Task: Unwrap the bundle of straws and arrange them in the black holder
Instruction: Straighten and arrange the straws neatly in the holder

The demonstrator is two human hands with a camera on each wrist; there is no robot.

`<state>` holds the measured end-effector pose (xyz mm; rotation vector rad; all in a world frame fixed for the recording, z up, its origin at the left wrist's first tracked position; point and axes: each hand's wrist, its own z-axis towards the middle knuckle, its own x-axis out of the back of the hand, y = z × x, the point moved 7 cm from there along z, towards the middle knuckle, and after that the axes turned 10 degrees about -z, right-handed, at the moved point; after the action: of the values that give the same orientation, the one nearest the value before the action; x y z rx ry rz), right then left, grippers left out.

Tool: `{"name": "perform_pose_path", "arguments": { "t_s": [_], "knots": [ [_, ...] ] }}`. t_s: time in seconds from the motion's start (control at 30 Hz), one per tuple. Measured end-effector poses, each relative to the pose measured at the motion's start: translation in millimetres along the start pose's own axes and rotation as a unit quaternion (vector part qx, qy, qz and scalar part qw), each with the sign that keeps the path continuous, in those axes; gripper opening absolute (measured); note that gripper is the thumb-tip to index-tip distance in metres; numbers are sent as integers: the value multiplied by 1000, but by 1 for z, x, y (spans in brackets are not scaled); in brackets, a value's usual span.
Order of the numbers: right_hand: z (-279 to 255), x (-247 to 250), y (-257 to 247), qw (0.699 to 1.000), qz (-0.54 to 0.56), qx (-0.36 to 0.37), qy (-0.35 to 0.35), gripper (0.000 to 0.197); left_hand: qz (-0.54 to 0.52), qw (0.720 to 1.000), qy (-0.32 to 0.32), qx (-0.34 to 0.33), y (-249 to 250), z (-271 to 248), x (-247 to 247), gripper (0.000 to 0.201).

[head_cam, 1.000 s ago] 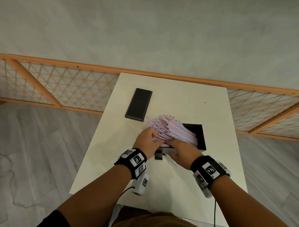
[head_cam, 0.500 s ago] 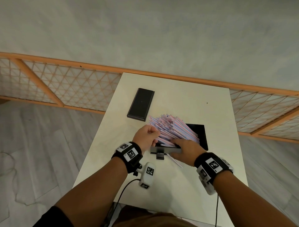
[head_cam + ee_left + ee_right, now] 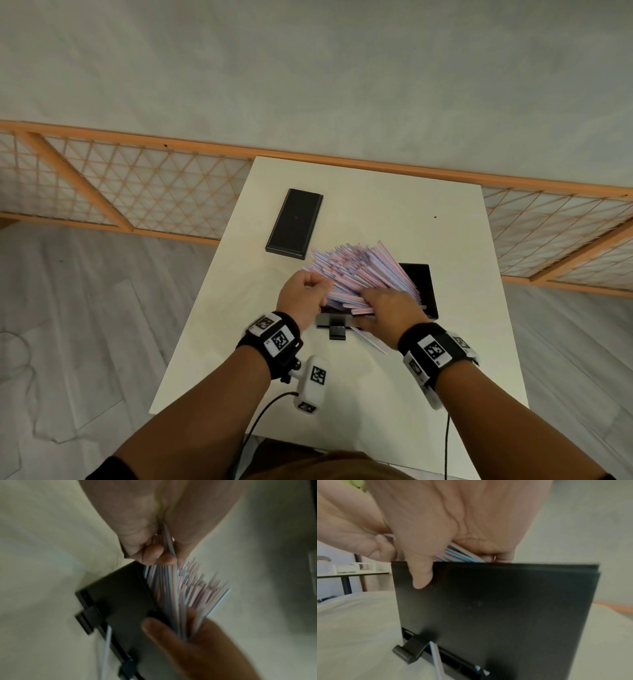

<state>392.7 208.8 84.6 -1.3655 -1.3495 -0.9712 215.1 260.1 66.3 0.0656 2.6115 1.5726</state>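
Observation:
A fan of pink, blue and white straws (image 3: 363, 270) leans to the far left out of the black holder (image 3: 424, 284) on the white table. My left hand (image 3: 305, 294) is at the fan's left edge, its curled fingers (image 3: 159, 553) pinching a few straws (image 3: 188, 595). My right hand (image 3: 390, 305) lies over the near ends of the straws (image 3: 460, 555). Its thumb (image 3: 421, 574) presses the outside of the holder's front wall (image 3: 496, 608) and its fingers curl over the straws. The wrapper is not in view.
A flat black lid (image 3: 294, 222) lies on the table's far left. One loose straw (image 3: 370, 339) lies on the table by the holder's front tab (image 3: 409, 651). The table's edges are near on both sides, with an orange lattice rail (image 3: 137, 185) behind.
My left hand has drawn back from the top of the straws to their left edge and curled into a pinch. The right hand has stayed at the holder's front.

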Motion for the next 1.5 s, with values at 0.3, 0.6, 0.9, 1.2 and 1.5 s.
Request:
{"name": "perform_pose_path", "arguments": {
  "t_s": [0.3, 0.6, 0.9, 1.2, 1.5],
  "knots": [
    [-10, 15, 14, 990, 138, -10, -10, 46, 145, 984, 49, -93, 10, -14, 7, 48],
    [-18, 19, 22, 988, 122, -11, 89, 12, 184, 974, 5, -133, 16, -43, 13, 57],
    [-52, 36, 9, 953, 264, -3, 150, 8, 330, 915, -66, -221, 15, -32, -12, 7],
    [-73, -98, -4, 690, 635, -289, -193, 19, 383, 883, -48, -269, 15, -44, -3, 13],
    [-61, -179, -22, 305, 835, -455, -51, 29, 456, 826, -111, -313, 11, -56, -17, 18]
  ]
}}
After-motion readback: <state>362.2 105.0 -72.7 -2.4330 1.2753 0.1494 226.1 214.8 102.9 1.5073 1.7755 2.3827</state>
